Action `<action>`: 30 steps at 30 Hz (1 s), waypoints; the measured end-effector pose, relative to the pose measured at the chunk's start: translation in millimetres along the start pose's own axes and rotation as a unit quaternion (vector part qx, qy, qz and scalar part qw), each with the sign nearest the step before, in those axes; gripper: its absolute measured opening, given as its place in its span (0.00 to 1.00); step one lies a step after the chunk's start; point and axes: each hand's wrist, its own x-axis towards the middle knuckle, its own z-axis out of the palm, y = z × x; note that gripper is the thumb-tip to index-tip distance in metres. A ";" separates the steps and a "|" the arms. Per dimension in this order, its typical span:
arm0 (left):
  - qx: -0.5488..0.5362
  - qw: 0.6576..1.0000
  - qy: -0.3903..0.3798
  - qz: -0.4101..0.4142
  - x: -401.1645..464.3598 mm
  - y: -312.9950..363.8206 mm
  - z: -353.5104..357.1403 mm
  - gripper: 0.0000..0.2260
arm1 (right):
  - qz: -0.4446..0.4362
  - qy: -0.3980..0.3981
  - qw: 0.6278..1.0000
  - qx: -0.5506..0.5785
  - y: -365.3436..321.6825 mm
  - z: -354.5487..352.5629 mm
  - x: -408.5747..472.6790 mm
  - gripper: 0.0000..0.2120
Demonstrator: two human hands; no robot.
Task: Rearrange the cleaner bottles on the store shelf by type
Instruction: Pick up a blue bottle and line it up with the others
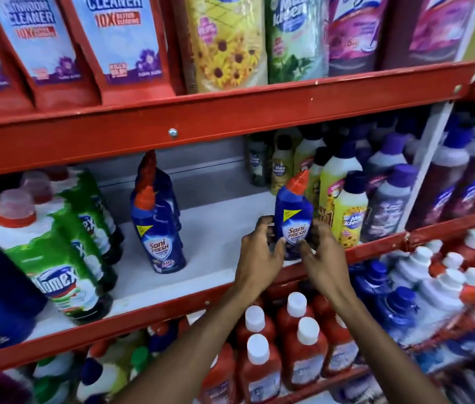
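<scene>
Now my left hand (pixel 261 247) and right hand (pixel 322 253) clasp a blue bottle (pixel 294 218), its matching group (pixel 157 225) at nine o'clock.

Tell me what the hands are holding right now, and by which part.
Both hands, left hand and right hand, grip the blue Sani Fresh bottle by its lower body, one on each side.

Top shelf's stuffed with refill pouches (pixel 119 39), sunflower one (pixel 227 45) beside them, bolt (pixel 173 132) in the red rail (pixel 230 112).
</scene>
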 end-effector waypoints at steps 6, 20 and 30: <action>-0.019 0.997 0.072 0.037 -32.7 -4.5 -65.6 0.15 | -0.043 -0.040 0.997 0.055 -37.5 32.4 -22.9 0.19; 0.079 0.980 0.178 -0.039 -98.4 -63.1 -178.9 0.14 | -0.084 -0.154 0.982 0.072 -88.2 155.5 -70.7 0.17; -0.029 0.981 0.174 -0.086 -101.2 -60.7 -175.5 0.26 | 0.045 -0.197 0.957 0.208 -92.8 160.3 -71.0 0.24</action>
